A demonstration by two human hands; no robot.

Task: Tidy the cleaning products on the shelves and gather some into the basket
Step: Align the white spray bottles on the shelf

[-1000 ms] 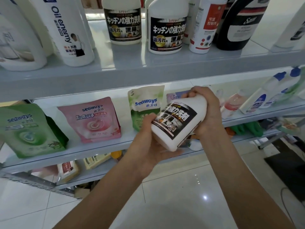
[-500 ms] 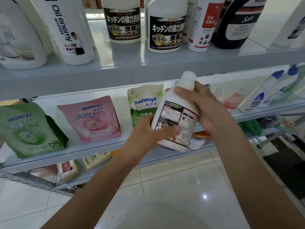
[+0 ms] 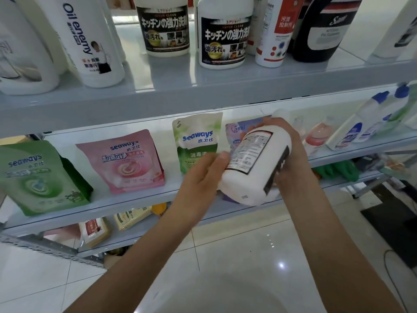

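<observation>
Together the left hand (image 3: 202, 177) and right hand (image 3: 293, 157) grip a tilted white bottle (image 3: 252, 179) between them, fingers curled round it.

Shop, tiered shelves (image 3: 203, 96) stocked with cleaning bottles (image 3: 223, 32), refill pouches (image 3: 126, 161)

Three white plastic bottles with black Japanese labels show: the tilted bottle (image 3: 252, 172), used here as landmark, plus a left twin (image 3: 167, 30) and a right twin (image 3: 223, 39) upright on the shelf above it. Also above it are one tall white "Oil enemy" bottle (image 3: 90, 41), one red-labelled white bottle (image 3: 277, 35) and one black jug (image 3: 322, 30). Three soft Seaways pouches stand to its left: a green pouch (image 3: 38, 177), a pink pouch (image 3: 130, 161) and a white-and-green pouch (image 3: 196, 141). One purple pouch (image 3: 239, 129) shows behind it. Two blue-capped white bottles (image 3: 358, 125) lean to its right.
</observation>
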